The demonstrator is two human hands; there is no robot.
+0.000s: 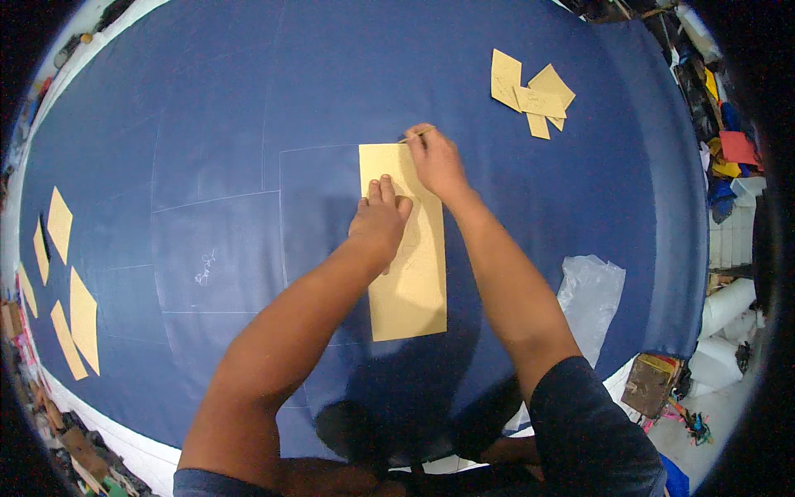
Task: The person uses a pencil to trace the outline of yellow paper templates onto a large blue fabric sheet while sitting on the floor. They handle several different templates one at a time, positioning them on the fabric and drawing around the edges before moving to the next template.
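A long tan card pattern piece (407,302) lies flat on a broad sheet of dark blue material (348,83). My left hand (382,222) presses on the card's upper half, fingers stretched out and apart. At the card's far edge, near its right corner, my right hand (437,168) pinches a slim pen (426,130). The pen's tip is close to that edge, but whether it touches the material is too small to tell. Thin white lines (217,200) run over the blue material left of the card, with a white handwritten mark among them.
Several small tan card pieces (542,101) overlap at the far right; others (83,319) lie along the left edge. A crumpled clear plastic bag (590,298) rests beside my right forearm. Beyond the table's right edge are white rolls (729,308) and mixed clutter.
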